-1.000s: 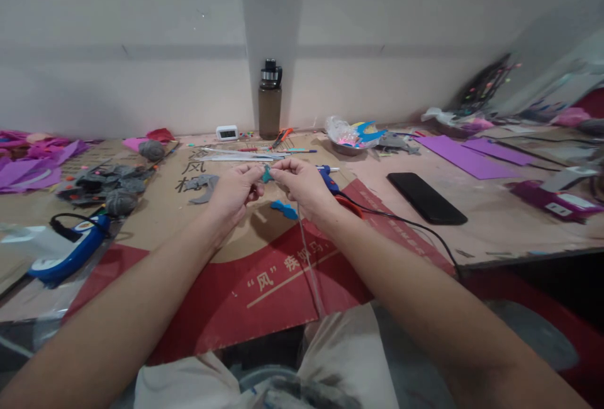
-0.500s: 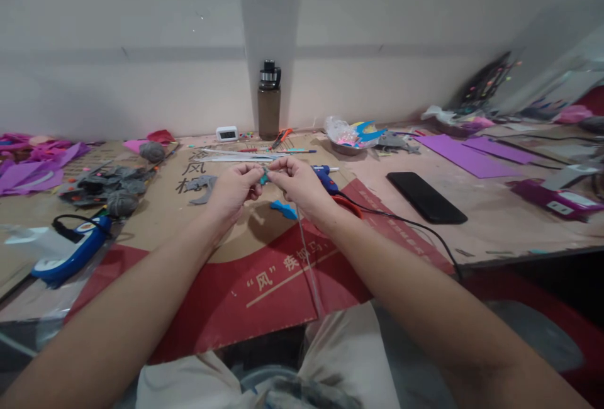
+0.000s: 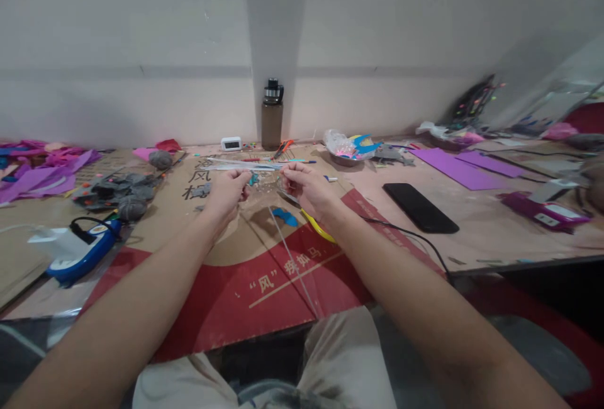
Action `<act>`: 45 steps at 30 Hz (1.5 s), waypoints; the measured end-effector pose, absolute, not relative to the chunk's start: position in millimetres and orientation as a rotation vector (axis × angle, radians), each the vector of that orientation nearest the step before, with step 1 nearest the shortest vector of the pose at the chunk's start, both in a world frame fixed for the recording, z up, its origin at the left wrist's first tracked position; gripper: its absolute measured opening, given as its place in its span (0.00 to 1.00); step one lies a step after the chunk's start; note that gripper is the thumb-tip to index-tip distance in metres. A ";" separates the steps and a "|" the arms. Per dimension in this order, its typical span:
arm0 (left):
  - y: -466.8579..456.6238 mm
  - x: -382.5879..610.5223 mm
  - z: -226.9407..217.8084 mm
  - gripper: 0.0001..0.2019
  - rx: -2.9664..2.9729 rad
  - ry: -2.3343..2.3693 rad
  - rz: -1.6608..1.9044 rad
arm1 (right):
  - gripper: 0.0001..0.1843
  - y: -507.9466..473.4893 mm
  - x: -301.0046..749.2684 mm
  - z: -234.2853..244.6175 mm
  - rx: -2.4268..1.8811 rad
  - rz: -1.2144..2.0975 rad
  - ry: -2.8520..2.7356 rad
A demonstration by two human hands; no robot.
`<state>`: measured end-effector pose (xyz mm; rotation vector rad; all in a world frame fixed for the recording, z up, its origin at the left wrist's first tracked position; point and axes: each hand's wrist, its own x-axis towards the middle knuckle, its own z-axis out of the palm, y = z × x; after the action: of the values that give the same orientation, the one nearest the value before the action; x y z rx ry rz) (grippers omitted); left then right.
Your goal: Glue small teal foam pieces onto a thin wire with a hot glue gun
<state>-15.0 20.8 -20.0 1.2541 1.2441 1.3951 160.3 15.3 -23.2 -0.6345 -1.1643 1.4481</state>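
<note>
My left hand is closed over the cardboard, fingertips pinched at a small teal piece. Facing it across a small gap, my right hand is also closed, thumb against fingers; what sits in that pinch is too small to make out. A grey blade-like edge shows just below the right fingers. A yellow curved handle lies by my right wrist; whether the hand touches it I cannot tell. A blue cut-out piece rests between the hands, beside a thin clear strip.
A red and brown cardboard sheet covers the table. A bottle and white clock stand by the wall. To the right are a phone and purple sheets; to the left, a blue power strip and grey scraps.
My hands, earlier together at the teal piece, have drawn apart. The clear strip's upper end now lies farther left. A yellow handle has come into sight by my right wrist. The view has tilted up.
</note>
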 end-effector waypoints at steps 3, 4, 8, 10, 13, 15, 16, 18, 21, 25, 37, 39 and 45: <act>20.4 -15.1 -20.7 0.06 1.275 1.241 1.363 | 0.08 16.0 160.8 -25.0 -0.607 1.480 -1.168; 20.3 -15.2 -20.7 0.07 1.284 1.241 1.353 | 0.07 16.5 161.1 -25.4 -0.604 1.482 -1.169; 20.3 -15.8 -20.5 0.07 1.340 1.206 1.343 | 0.10 20.1 160.8 -26.2 -0.705 1.383 -1.231; 19.5 -15.3 -20.0 0.07 1.376 1.182 1.355 | 0.15 21.6 158.9 -27.1 -0.795 1.316 -1.285; 16.5 -12.7 -17.9 0.07 1.413 1.172 1.398 | 0.22 21.3 154.1 -29.9 -0.865 1.276 -1.350; 14.5 -10.5 -16.4 0.08 1.417 1.146 1.414 | 0.22 18.9 150.6 -31.9 -0.876 1.239 -1.407; 13.8 -9.6 -16.1 0.09 1.414 1.126 1.419 | 0.22 17.1 149.0 -32.5 -0.881 1.218 -1.432; 13.6 -8.2 -16.6 0.11 1.406 1.075 1.418 | 0.22 13.4 146.5 -32.9 -0.898 1.199 -1.462; 14.4 -7.0 -19.3 0.13 1.403 0.998 1.384 | 0.22 9.5 144.9 -32.1 -0.887 1.178 -1.463; 13.2 -4.1 -20.1 0.14 1.354 0.951 1.319 | 0.16 11.6 146.4 -32.3 -0.858 1.128 -1.426; 13.5 -5.0 -20.6 0.12 1.185 0.854 1.207 | 0.09 16.6 149.1 -31.8 -0.856 1.108 -1.398; 12.7 -5.0 -19.7 0.12 1.176 0.871 1.197 | 0.09 16.3 149.1 -31.9 -0.854 1.121 -1.390; 9.3 -2.7 -18.2 0.14 1.174 0.935 1.227 | 0.09 14.1 150.3 -27.4 -0.839 1.239 -1.261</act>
<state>-2.7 9.3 -18.2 1.1739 0.9349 1.2274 150.3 14.1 -27.4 -0.8392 -1.2612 1.2387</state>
